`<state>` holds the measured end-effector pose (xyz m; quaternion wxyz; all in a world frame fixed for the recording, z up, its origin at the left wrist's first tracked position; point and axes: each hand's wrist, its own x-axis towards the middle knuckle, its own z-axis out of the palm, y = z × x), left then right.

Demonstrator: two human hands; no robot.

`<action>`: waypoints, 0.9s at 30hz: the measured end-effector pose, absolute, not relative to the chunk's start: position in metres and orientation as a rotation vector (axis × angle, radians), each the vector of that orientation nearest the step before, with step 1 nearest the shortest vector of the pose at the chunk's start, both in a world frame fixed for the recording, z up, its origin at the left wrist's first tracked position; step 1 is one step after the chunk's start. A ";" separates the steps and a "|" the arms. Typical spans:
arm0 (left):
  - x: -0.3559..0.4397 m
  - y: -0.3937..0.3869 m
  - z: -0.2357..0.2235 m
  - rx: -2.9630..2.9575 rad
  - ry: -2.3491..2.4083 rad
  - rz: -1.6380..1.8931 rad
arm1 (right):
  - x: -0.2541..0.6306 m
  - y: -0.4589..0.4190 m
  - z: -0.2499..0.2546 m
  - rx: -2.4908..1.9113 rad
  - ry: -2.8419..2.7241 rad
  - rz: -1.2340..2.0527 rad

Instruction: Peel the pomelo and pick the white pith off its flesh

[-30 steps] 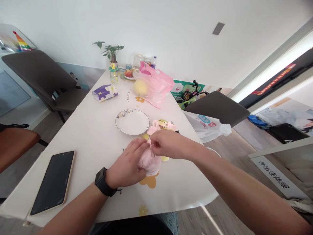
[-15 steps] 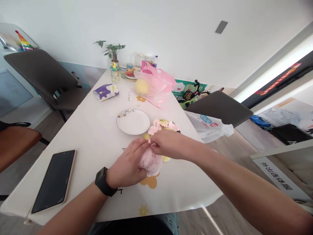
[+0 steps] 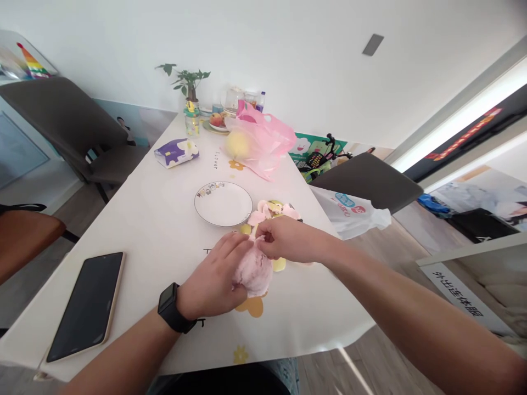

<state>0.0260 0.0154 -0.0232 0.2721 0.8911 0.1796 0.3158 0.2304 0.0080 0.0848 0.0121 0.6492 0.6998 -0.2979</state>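
Plainly, the roundish pink fruit (image 3: 255, 274) sits on the table (image 3: 164, 219), the left hand (image 3: 216, 274) half-curled around it from nine o'clock, the right hand (image 3: 284, 238) bunched against its one o'clock edge, any pinch hidden.

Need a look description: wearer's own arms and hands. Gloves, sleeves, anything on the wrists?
Left hand and right hand are ungloved; no sleeves in view on either forearm. Left wrist: black watch with a flat rectangular face and dark band. Right wrist: nothing worn.
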 end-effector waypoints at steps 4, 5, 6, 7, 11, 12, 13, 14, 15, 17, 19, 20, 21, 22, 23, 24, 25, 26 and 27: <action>0.026 0.015 -0.025 2.394 0.478 0.859 | 0.222 0.013 0.083 2.035 2.153 -0.738; 0.027 0.015 -0.025 2.395 0.479 0.865 | 0.222 0.013 0.082 2.043 2.135 -0.739; 0.027 0.015 -0.025 2.396 0.483 0.874 | 0.222 0.013 0.079 2.060 2.114 -0.769; 0.027 0.015 -0.025 2.398 0.486 0.882 | 0.223 0.013 0.076 2.083 2.095 -0.830; 0.026 0.015 -0.025 2.405 0.484 0.889 | 0.243 0.019 0.058 2.242 2.106 -1.116; 0.025 0.015 -0.025 2.406 0.485 0.882 | 0.252 0.022 0.054 2.329 2.096 -1.081; 0.025 0.015 -0.025 2.407 0.490 0.872 | 0.261 0.025 0.050 2.421 2.064 -0.986; 0.024 0.015 -0.025 2.406 0.496 0.865 | 0.271 0.029 0.046 2.500 2.020 -0.859; 0.023 0.015 -0.026 2.403 0.502 0.859 | 0.281 0.033 0.043 2.601 2.002 -0.730; 0.023 0.015 -0.027 2.395 0.506 0.860 | 0.298 0.037 0.037 2.665 1.996 -0.606; 0.023 0.015 -0.027 2.391 0.507 0.868 | 0.308 0.036 0.032 2.555 2.120 -0.457; 0.024 0.015 -0.028 2.391 0.510 0.871 | 0.310 0.034 0.030 2.432 2.217 -0.398; 0.024 0.015 -0.028 2.393 0.516 0.874 | 0.309 0.031 0.030 2.288 2.321 -0.350; 0.024 0.015 -0.029 2.396 0.520 0.877 | 0.305 0.026 0.030 2.158 2.417 -0.320; 0.025 0.016 -0.029 2.400 0.522 0.879 | 0.300 0.021 0.032 2.079 2.495 -0.315; 0.025 0.016 -0.030 2.404 0.518 0.882 | 0.294 0.016 0.034 2.029 2.562 -0.339; 0.025 0.016 -0.031 2.407 0.510 0.886 | 0.286 0.011 0.039 2.041 2.605 -0.378; 0.025 0.016 -0.031 2.411 0.501 0.889 | 0.279 0.007 0.044 2.064 2.618 -0.493; 0.025 0.016 -0.032 2.413 0.492 0.890 | 0.271 0.004 0.049 1.979 2.604 -0.707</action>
